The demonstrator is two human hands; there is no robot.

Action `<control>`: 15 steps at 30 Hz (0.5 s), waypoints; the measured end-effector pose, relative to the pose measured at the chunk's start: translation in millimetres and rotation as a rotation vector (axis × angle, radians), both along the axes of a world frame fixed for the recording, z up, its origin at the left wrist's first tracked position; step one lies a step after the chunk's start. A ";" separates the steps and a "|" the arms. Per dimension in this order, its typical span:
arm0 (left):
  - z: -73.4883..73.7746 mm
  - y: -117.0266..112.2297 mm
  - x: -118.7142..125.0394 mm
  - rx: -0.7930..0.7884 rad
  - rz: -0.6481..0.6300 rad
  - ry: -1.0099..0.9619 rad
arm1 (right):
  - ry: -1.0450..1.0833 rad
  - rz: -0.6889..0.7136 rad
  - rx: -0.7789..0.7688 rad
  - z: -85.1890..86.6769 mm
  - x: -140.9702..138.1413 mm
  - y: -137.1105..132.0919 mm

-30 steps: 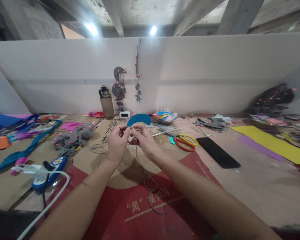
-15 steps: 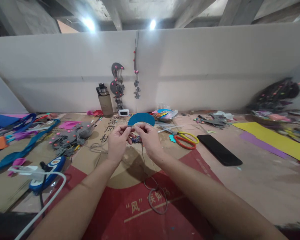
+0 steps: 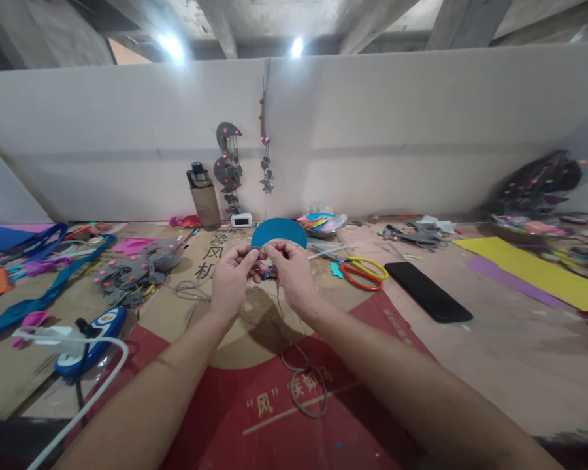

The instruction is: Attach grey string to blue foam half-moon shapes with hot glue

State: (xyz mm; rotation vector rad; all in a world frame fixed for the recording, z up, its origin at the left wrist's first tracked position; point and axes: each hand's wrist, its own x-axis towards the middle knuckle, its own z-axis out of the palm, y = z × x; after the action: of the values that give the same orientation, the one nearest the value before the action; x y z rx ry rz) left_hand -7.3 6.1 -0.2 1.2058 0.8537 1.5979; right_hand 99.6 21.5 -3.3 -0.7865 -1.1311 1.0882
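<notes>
My left hand [image 3: 231,277] and my right hand [image 3: 292,274] meet above the table's middle, both pinched on a blue foam piece [image 3: 279,232] shaped like a half disc. The piece stands upright above my fingertips. A thin grey cord [image 3: 301,372] hangs from my hands and coils in a loop on the red and tan cardboard [image 3: 255,405] below. Something small and dark shows between my thumbs, too small to name.
Orange and yellow scissors [image 3: 362,273] and a black phone [image 3: 428,292] lie to the right. A blue glue gun [image 3: 91,336] with a white cable rests at left. Grey felt pieces [image 3: 137,267], a bottle [image 3: 203,199], yellow foam sheet [image 3: 529,271] and hanging grey mobiles [image 3: 228,170] surround.
The blue foam piece has turned, showing more of its face, from a thin arc to a half disc. My hands stay together and have shifted slightly right.
</notes>
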 end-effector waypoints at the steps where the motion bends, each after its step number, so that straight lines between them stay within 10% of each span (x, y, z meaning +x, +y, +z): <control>1: 0.1 0.0 0.3 -0.004 -0.011 -0.009 | 0.014 0.009 -0.010 -0.3 0.0 0.5; 15: 0.6 12.4 -11.6 -0.278 -0.379 -0.158 | 0.107 0.238 -0.183 -9.3 5.4 5.4</control>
State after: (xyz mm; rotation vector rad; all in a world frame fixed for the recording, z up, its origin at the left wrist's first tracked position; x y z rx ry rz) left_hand -18.9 18.6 0.4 0.9615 0.6725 1.2051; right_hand 105.0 27.0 -12.6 -0.7382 -1.0629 1.4320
